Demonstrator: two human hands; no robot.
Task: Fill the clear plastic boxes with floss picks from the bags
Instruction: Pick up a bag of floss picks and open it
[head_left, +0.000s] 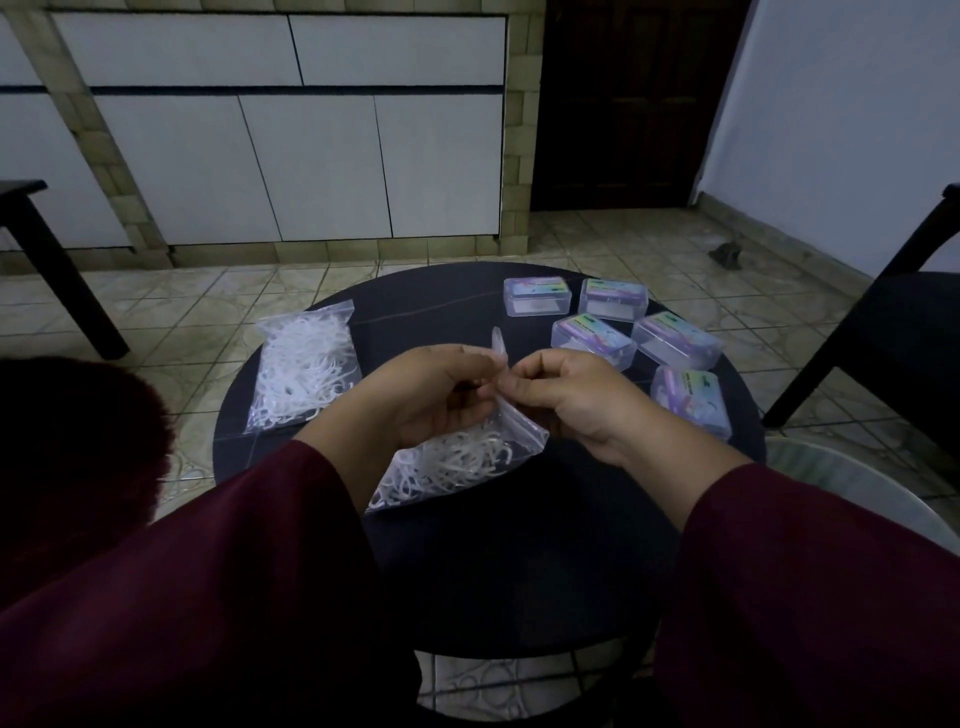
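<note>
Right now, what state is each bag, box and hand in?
Held bag: lifted, top edge pinched by both hands, floss picks inside.
Second bag: flat on table, full, untouched.
Five clear boxes: lids shut, on table.
Left hand: pinching bag top.
Right hand: pinching bag top.
</note>
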